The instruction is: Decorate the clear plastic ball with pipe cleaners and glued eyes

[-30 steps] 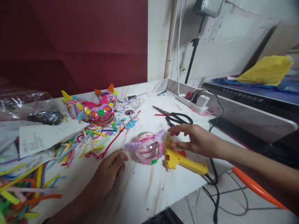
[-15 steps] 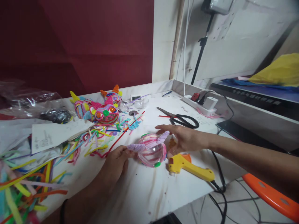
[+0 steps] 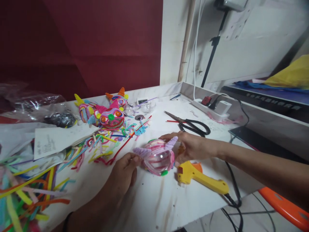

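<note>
A clear plastic ball (image 3: 160,159) wrapped in pink pipe cleaners sits low over the table, with green spots and two lilac horns (image 3: 172,142) on top. My left hand (image 3: 124,169) pinches its left side, thumb and fingers beside the left horn. Around the right and back side curves my right hand (image 3: 190,146), its fingertips partly hidden behind the ball. Just below the right hand lies a yellow glue gun (image 3: 202,178) with a black cord. Black-handled scissors (image 3: 188,124) rest beyond that hand.
Finished-looking animal heads (image 3: 112,117) in bright pipe cleaners stand at the back left. Loose pipe cleaners (image 3: 36,190) and scraps cover the left side, near a paper sheet (image 3: 53,141). A power strip (image 3: 212,109) lies along the right rim, and an orange stool (image 3: 285,209) stands below.
My right hand has closed in against the ball's back and right side. The whole view has shifted slightly, so things appear farther right. My left hand keeps its pinch.
</note>
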Demonstrator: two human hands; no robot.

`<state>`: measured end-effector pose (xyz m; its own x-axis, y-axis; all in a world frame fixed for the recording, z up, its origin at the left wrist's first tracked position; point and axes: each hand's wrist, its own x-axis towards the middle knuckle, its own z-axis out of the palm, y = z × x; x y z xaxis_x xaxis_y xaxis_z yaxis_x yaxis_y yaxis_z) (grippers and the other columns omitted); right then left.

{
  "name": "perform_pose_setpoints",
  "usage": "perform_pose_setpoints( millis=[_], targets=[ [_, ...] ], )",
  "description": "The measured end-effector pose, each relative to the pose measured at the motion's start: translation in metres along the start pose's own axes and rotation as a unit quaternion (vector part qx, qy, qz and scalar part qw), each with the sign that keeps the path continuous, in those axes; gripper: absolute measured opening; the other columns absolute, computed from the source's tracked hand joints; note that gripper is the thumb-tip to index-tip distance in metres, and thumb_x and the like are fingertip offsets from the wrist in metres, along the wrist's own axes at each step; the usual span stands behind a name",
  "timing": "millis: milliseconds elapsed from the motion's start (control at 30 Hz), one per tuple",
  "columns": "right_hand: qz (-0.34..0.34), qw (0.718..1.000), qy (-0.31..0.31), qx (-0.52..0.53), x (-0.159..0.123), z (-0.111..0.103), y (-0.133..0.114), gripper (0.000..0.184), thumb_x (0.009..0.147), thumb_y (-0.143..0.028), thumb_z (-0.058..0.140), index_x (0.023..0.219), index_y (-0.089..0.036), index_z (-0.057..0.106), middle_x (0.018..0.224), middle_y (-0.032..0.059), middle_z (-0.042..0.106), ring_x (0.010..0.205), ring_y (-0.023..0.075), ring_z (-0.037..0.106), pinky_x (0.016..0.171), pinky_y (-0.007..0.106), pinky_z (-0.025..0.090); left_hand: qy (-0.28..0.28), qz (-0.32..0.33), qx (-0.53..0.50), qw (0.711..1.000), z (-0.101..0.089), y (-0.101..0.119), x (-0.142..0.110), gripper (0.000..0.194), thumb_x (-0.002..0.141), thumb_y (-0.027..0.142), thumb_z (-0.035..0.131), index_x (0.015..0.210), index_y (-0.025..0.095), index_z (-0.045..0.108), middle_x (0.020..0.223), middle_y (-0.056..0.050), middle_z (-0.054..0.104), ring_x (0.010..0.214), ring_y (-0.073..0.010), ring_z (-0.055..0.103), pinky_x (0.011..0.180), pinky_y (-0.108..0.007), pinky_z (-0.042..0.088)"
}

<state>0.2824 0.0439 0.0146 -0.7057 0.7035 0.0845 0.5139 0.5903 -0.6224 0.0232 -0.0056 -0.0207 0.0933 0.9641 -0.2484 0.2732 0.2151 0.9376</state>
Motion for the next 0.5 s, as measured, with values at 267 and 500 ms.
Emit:
perform_pose_setpoints(
  millis=[267, 500],
  targets=[
    [0.003, 1.0, 0.015, 0.019, 0.003, -0.002, 0.001, 0.073, 0.069, -0.04, 0.078, 0.133, -0.017, 0.053, 0.123, 0.0102, 0.066, 0.104, 0.025, 0.066, 0.087, 0.033, 0.052, 0.0, 0.03, -0.03, 0.999, -0.002, -0.002, 0.012, 0.032, 0.078, 0.051, 0.053, 0.075, 0.02, 0.051, 0.034, 0.012, 0.034, 0.031, -0.0051, 0.021, 0.037, -0.02, 0.012],
    [-0.009, 0.999, 0.027, 0.022, 0.02, -0.007, 0.009, 0.071, 0.067, -0.039, 0.08, 0.13, -0.02, 0.056, 0.12, 0.0075, 0.068, 0.113, 0.027, 0.061, 0.096, 0.036, 0.047, 0.005, 0.034, -0.014, 0.999, -0.011, 0.011, 0.026, 0.03, 0.074, 0.051, 0.051, 0.073, 0.021, 0.048, 0.032, 0.013, 0.03, 0.03, -0.0054, 0.019, 0.035, -0.019, 0.012]
  ],
)
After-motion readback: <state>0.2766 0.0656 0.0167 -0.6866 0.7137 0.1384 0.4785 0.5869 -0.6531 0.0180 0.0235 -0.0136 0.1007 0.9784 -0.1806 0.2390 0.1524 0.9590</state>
